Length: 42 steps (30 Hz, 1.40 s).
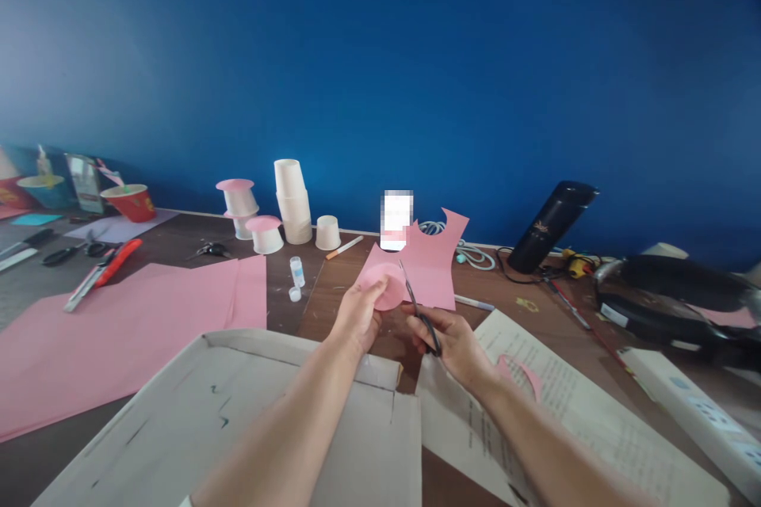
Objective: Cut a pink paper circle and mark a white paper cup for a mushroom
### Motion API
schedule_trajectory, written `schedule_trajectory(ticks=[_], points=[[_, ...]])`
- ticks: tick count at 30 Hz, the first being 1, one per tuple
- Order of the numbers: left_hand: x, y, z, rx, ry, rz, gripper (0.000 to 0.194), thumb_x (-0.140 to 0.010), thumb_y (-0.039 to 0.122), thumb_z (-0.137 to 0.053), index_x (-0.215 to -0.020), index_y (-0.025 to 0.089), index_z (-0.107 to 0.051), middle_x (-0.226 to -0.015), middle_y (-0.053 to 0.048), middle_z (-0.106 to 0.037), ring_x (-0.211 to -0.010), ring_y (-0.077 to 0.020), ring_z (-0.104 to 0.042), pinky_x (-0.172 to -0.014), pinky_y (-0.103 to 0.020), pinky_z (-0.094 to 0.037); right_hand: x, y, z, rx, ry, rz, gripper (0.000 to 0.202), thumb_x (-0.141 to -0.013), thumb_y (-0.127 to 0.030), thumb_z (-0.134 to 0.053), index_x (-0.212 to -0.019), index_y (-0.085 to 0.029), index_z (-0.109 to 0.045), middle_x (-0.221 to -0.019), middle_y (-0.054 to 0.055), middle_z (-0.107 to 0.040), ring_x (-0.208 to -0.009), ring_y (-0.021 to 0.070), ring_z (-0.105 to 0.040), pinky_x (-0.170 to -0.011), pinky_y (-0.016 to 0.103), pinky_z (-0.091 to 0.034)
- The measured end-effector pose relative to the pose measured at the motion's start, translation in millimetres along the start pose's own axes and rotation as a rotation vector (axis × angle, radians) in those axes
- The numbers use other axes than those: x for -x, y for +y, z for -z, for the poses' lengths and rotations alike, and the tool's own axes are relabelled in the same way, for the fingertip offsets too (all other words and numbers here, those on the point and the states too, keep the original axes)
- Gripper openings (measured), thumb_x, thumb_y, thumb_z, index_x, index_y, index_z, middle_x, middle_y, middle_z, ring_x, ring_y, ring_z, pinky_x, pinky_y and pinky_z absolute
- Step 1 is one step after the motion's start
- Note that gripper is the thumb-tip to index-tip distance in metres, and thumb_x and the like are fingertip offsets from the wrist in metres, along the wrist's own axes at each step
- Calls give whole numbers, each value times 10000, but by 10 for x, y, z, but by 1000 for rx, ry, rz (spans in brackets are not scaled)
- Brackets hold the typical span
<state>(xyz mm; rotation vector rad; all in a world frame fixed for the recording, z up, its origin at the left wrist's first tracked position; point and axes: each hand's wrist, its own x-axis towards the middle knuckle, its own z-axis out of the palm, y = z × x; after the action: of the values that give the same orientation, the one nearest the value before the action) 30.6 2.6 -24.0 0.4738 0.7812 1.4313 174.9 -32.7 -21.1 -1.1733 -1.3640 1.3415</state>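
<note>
Between the thumb and fingers of my left hand (360, 315) is a round pink paper disc (391, 295). My right hand (445, 339) is closed around the dark handles of a pair of scissors (414, 295), whose blades point up along the disc's right edge. Whether the blades touch the paper I cannot tell. Behind the disc lies a larger pink paper sheet (437, 265) with curved pieces cut out of its edge. A curved pink offcut (533, 382) rests on the printed sheets (571, 388) under my right forearm.
Paper cups (292, 210), some topped with pink discs (263, 223), stand along the wall. Pink sheets (160, 333) and a red utility knife (112, 269) lie left. A white board (238, 412) is in front; a black bottle (550, 228) and power strip (683, 404) are right.
</note>
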Motion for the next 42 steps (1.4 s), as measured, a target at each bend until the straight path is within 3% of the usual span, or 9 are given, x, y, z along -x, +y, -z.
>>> schedule_trajectory(ticks=[15,21,24,32,42], points=[[-13,56,12,-59,12,-29,337,-634,231,-770,-917,89,-653,-851,-102,-693,-739,-168,-642,-668,-267,-527,-11,38,38,46,-27,27,495,-687,-527,-689,-971,-121,-705,-542,-20,-525,-483,96,-440,-496,256,-370],[-8,66,33,-14,-65,86,421,-635,232,-787,-1011,117,-635,-1006,-120,-674,-783,-169,-640,-663,-281,-550,-1,0,45,56,9,23,490,-684,-515,-698,-977,-123,-711,-534,-24,-512,-488,100,-441,-503,257,-360],[-21,42,52,-5,-79,95,441,-615,186,-797,-1020,138,-630,-985,-103,-679,-786,-153,-641,-667,-256,-540,3,-22,46,63,12,27,477,-690,-514,-690,-984,-140,-717,-537,-24,-523,-491,100,-445,-509,255,-362],[-35,49,73,-295,-34,-49,395,-592,267,-802,-930,113,-667,-796,-83,-691,-609,-128,-606,-527,-219,-441,-6,4,54,43,12,5,495,-684,-505,-696,-1001,-125,-708,-541,-17,-535,-489,100,-451,-504,254,-364],[-30,83,80,-434,-19,-81,428,-584,316,-802,-947,131,-669,-802,-77,-687,-559,-99,-561,-492,-200,-390,-12,6,79,28,-6,4,468,-706,-459,-699,-1038,-130,-701,-540,-24,-527,-495,100,-460,-516,252,-372]])
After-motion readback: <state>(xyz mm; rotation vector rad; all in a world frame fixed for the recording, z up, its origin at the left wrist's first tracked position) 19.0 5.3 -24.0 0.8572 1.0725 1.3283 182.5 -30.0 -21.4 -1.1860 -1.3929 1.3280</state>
